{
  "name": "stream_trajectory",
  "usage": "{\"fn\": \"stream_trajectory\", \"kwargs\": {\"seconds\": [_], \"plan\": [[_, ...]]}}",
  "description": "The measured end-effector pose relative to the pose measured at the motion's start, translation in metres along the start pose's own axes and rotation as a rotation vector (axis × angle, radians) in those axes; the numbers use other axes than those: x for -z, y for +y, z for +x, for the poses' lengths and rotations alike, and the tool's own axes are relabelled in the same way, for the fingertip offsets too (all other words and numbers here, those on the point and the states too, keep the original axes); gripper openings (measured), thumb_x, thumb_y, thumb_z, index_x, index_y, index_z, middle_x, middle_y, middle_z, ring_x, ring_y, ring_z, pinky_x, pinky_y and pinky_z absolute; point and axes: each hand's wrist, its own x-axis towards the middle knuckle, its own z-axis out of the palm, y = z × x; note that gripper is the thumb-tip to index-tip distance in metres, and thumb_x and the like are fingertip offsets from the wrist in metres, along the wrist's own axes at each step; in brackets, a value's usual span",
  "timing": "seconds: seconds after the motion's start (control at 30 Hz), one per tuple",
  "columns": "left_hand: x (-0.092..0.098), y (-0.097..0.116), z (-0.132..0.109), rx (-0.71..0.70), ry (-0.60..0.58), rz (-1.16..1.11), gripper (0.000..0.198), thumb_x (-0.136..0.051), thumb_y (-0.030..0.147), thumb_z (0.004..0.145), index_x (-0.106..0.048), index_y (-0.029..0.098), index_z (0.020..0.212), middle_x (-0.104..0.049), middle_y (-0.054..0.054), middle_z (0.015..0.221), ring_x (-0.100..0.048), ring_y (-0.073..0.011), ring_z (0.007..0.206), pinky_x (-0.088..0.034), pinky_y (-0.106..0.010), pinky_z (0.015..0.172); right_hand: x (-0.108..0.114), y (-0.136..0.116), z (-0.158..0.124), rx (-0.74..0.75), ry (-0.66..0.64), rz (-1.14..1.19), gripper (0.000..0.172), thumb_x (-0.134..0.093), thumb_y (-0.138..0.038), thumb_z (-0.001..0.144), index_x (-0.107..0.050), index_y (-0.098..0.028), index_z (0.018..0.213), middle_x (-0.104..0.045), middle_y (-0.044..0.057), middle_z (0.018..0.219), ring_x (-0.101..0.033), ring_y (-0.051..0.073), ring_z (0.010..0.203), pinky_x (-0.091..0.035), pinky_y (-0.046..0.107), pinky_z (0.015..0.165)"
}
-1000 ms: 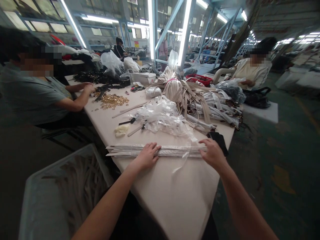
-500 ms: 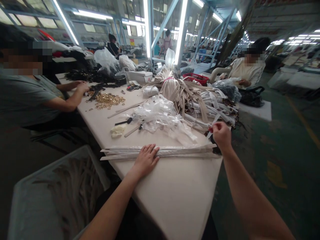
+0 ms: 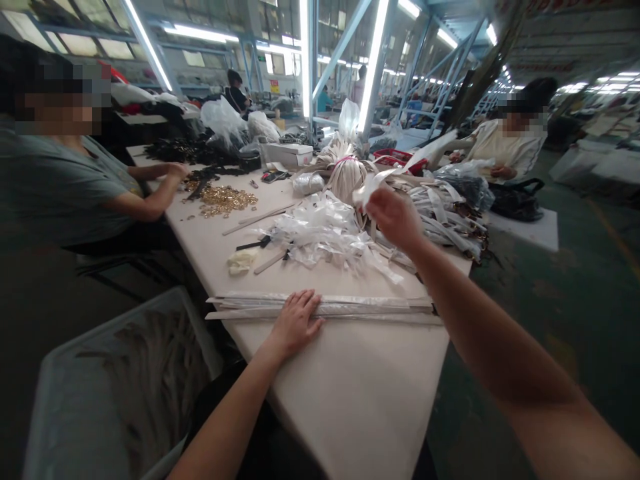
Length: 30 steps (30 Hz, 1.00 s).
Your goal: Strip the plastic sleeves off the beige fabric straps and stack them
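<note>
My left hand [image 3: 299,321] lies flat, fingers spread, on a row of long pale straps [image 3: 370,309] in clear plastic film across the table. My right hand [image 3: 396,217] is raised above the table, fingers closed on a thin whitish plastic strip [image 3: 426,155] that trails up to the right. Below and left of that hand is a heap of crumpled clear plastic strips [image 3: 320,227]. Behind it stands a tied bundle of beige straps [image 3: 344,179]. More plastic-covered straps [image 3: 443,217] are piled to the right.
On the left a co-worker [image 3: 65,167] handles dark pieces beside gold-coloured metal rings [image 3: 225,200]. Another person [image 3: 515,147] sits at the back right. A grey bin [image 3: 47,393] holding straps stands at lower left. A red basket [image 3: 400,159] and white box [image 3: 287,153] are behind.
My right hand has moved from the table's right edge up and left, drawing the plastic strip with it. My left hand stays on the straps. The view has shifted slightly.
</note>
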Motion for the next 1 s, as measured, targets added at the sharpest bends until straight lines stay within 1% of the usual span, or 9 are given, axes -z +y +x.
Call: {"fn": "stream_trajectory", "kwargs": {"seconds": [0.13,0.27,0.37,0.5,0.57,0.63,0.7,0.83,1.0], "plan": [[-0.007,0.002,0.018,0.327,0.24,-0.597,0.05,-0.046,0.057,0.092,-0.061,0.018,0.119,-0.067,-0.014,0.115,-0.065,-0.0272,0.104,-0.05,-0.044,0.093,-0.099,-0.02,-0.081,-0.047,-0.336,0.075,0.025,-0.059,-0.009,0.079,-0.063,-0.02,0.101,-0.068,0.004,0.092,-0.062,0.018,0.084,-0.047,0.03,0.08],[-0.02,-0.002,0.034,0.541,0.219,-0.986,0.06,-0.062,0.059,0.083,-0.053,0.017,0.125,-0.069,-0.012,0.1,-0.069,-0.0197,0.066,-0.055,-0.032,0.056,-0.149,-0.013,-0.135,-0.151,-0.398,0.084,0.043,-0.051,0.003,0.069,-0.062,-0.02,0.104,-0.069,0.005,0.097,-0.063,0.02,0.089,-0.047,0.031,0.084],[-0.026,-0.006,0.038,0.585,0.214,-0.966,0.06,-0.077,0.052,0.073,-0.056,0.016,0.117,-0.068,-0.009,0.091,-0.067,-0.0169,0.058,-0.053,-0.028,0.05,-0.156,-0.008,-0.147,-0.228,-0.355,0.096,0.043,-0.049,0.003,0.072,-0.062,-0.021,0.105,-0.069,0.005,0.099,-0.064,0.021,0.093,-0.047,0.033,0.087],[-0.024,-0.007,0.041,0.69,0.324,-1.054,0.046,-0.076,0.046,0.076,-0.059,0.015,0.105,-0.068,-0.008,0.089,-0.068,-0.0158,0.061,-0.056,-0.029,0.058,-0.156,-0.013,-0.152,-0.345,-0.215,0.307,0.013,-0.058,-0.015,0.084,-0.064,-0.022,0.093,-0.069,0.005,0.09,-0.066,0.021,0.087,-0.051,0.036,0.086],[-0.022,-0.004,0.044,0.729,0.247,-1.192,0.037,-0.072,0.045,0.08,-0.063,0.013,0.096,-0.069,-0.011,0.089,-0.069,-0.0163,0.066,-0.057,-0.029,0.065,-0.157,-0.017,-0.153,-0.423,-0.135,0.459,0.007,-0.062,-0.024,0.084,-0.064,-0.022,0.09,-0.069,0.005,0.088,-0.067,0.021,0.084,-0.054,0.037,0.083],[-0.019,-0.001,0.047,0.713,0.097,-1.347,0.034,-0.071,0.044,0.082,-0.067,0.011,0.091,-0.071,-0.014,0.092,-0.07,-0.0177,0.074,-0.057,-0.03,0.071,-0.156,-0.021,-0.154,-0.496,-0.096,0.593,0.011,-0.067,-0.029,0.081,-0.063,-0.022,0.089,-0.068,0.005,0.087,-0.068,0.022,0.084,-0.056,0.038,0.081],[-0.018,0.003,0.05,0.672,0.06,-1.439,0.031,-0.075,0.039,0.078,-0.07,0.012,0.092,-0.072,-0.013,0.093,-0.069,-0.0181,0.079,-0.056,-0.03,0.074,-0.155,-0.023,-0.154,-0.563,-0.073,0.685,0.02,-0.072,-0.031,0.077,-0.062,-0.022,0.092,-0.068,0.005,0.09,-0.069,0.023,0.086,-0.057,0.037,0.078],[-0.018,0.009,0.057,0.647,0.278,-1.394,0.028,-0.079,0.037,0.072,-0.07,0.015,0.086,-0.073,-0.009,0.091,-0.067,-0.0164,0.076,-0.053,-0.028,0.07,-0.154,-0.022,-0.157,-0.659,-0.03,0.692,0.044,-0.079,-0.033,0.069,-0.06,-0.023,0.107,-0.067,0.006,0.101,-0.069,0.02,0.08,-0.058,0.035,0.073],[-0.013,0.01,0.064,0.602,0.447,-1.147,0.028,-0.078,0.04,0.071,-0.07,0.015,0.08,-0.07,-0.005,0.078,-0.062,-0.0148,0.067,-0.048,-0.027,0.062,-0.152,-0.021,-0.16,-0.686,-0.044,0.667,0.04,-0.076,-0.035,0.073,-0.063,-0.022,0.109,-0.069,0.005,0.093,-0.068,0.02,0.08,-0.055,0.035,0.075]]}}
